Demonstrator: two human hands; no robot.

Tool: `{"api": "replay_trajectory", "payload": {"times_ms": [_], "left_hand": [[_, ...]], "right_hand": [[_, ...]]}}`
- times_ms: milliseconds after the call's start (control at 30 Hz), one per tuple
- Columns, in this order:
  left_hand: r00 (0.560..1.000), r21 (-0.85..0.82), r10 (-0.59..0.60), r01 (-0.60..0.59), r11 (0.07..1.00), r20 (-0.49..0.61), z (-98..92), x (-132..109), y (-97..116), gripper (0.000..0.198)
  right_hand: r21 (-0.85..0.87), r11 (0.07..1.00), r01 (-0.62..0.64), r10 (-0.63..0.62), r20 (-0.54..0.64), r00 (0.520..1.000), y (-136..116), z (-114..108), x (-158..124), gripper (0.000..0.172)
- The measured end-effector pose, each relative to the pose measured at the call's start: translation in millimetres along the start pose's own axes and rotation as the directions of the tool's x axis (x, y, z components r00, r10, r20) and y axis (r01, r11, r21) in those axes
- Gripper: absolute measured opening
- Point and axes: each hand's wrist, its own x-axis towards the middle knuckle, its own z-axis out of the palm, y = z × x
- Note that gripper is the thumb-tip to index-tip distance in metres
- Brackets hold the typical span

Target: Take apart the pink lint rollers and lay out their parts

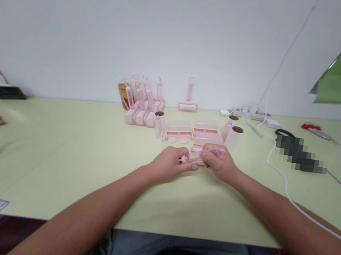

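Observation:
A clear and pink lint roller handle (pixel 194 157) lies nearly level between my two hands above the table. My left hand (pixel 167 164) closes its fingers about the left end, with the thumb stretched along below it. Wrapped round the right part is my right hand (pixel 221 166), thumb pressed on top. Just behind the hands are translucent lint roller covers (pixel 179 127) with pink frames and small pink round pieces (pixel 171 139). A white paper roll (pixel 235 138) stands upright to the right; another roll (pixel 159 119) and an upright handle (pixel 157 126) stand to the left.
Several pink lint rollers (pixel 140 114) stand grouped near the wall, and another lint roller (pixel 187 105) leans there. A white cable (pixel 282 175) crosses the right side, past a blurred-out black object (pixel 300 154). A dark flat object (pixel 7 92) lies far left.

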Motion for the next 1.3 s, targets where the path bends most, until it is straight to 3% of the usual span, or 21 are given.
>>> {"api": "replay_trajectory", "payload": {"times_ms": [233,500,700,800,967,1300], "left_hand": [[0.972,-0.259,0.006,0.057,0.964,0.236,-2.3,-1.5,0.2,0.048],[0.906,-0.405,0.066,0.121,0.906,0.418,-7.6,-4.6,4.7,0.05],[0.972,-0.581,0.031,0.113,0.806,0.233,-3.9,-0.8,-5.0,0.044],[0.984,-0.602,0.028,0.086,0.794,0.178,-3.8,1.2,-7.6,0.042],[0.969,-0.616,0.069,0.095,0.782,0.237,-5.6,0.0,-4.9,0.048],[0.95,-0.654,-0.011,0.224,0.722,0.313,-1.8,1.4,-14.8,0.066]], "right_hand": [[-0.024,0.997,0.078,-0.076,0.083,0.994,0.0,-3.9,-3.1,0.04],[0.021,0.992,0.122,-0.123,0.14,0.982,1.1,-6.4,-5.7,0.039],[-0.009,0.996,0.09,-0.09,-0.013,0.996,-0.9,-8.5,-4.9,0.038],[0.032,0.998,0.059,-0.058,-0.052,0.997,-1.5,-9.5,-3.9,0.038],[0.063,0.994,0.088,-0.085,-0.053,0.995,-2.4,-10.2,-2.9,0.038],[0.087,0.992,0.091,-0.09,-0.015,0.996,-2.5,-10.1,-3.6,0.035]]}}
